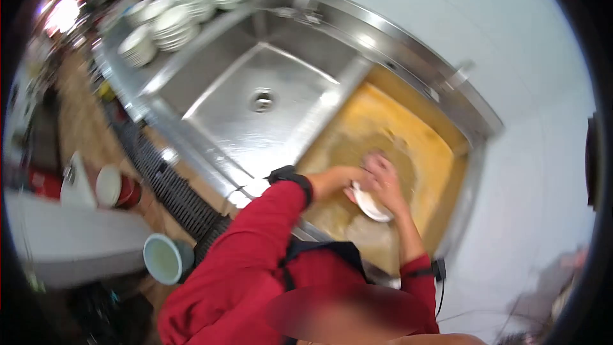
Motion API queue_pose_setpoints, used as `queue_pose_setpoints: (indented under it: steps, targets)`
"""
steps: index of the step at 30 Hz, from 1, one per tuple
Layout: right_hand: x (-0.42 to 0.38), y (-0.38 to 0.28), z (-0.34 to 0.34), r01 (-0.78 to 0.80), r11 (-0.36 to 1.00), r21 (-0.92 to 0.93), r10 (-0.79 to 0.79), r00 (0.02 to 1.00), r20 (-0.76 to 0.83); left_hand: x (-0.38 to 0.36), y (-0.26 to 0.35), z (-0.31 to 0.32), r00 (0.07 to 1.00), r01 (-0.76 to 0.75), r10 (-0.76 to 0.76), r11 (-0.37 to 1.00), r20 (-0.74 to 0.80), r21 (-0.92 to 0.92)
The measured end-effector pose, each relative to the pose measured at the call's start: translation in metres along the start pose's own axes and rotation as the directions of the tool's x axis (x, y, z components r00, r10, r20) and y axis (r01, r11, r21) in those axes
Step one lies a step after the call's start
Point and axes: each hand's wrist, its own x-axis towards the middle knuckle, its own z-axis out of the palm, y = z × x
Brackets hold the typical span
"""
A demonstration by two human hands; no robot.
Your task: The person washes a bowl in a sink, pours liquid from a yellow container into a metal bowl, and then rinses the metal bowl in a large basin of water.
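Note:
Over the right-hand sink basin (440,198), which holds cloudy yellow-orange water, both my hands meet around a small white dish (372,207). My left hand (355,182) reaches in from the left with its fingers closed at the dish's edge. Across the top lies my right hand (384,182), its fingers bent over the dish and overlapping the left hand. Motion blur hides whether the right fingers hold anything. The dish is tilted, and the hands cover part of it.
A bare steel basin (239,105) with a drain adjoins on the left. Stacks of white dishes (172,25) stand on the counter beyond. Faucets (308,5) line the back edge. A light-blue bucket (165,259) sits on the floor beside a black slatted mat (169,185).

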Motion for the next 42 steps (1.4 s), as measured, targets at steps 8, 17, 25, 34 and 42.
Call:
queue_pose_setpoints:
  steps: [8, 17, 25, 34, 42]
  targets:
    - [-0.006, -0.031, -0.016, -0.195, 0.928, -0.318, 0.234, 0.968, 0.088, -0.010, 0.029, 0.043, 0.960, 0.175, -0.095, 0.937, -0.262, 0.302]
    - [-0.056, 0.086, 0.018, -0.731, 0.594, 0.334, 0.782, 0.622, -0.029, -0.013, 0.068, 0.063, 0.847, 0.009, 0.338, 0.762, -0.410, 0.647]
    - [-0.045, 0.019, 0.024, -0.625, -0.270, 0.732, 0.675, 0.419, 0.607, 0.024, 0.044, 0.051, 0.425, -0.534, 0.658, 0.736, -0.622, 0.415]
    - [-0.011, 0.108, 0.079, -0.524, 0.607, 0.598, 0.738, 0.651, -0.178, 0.054, -0.011, 0.022, 0.467, -0.405, 0.535, 0.837, -0.704, 0.367]
    - [-0.020, -0.010, 0.039, -0.342, 0.920, 0.192, 0.277, 0.913, 0.298, 0.045, 0.006, -0.012, 0.635, -0.198, -0.083, 0.943, -0.768, -0.266]
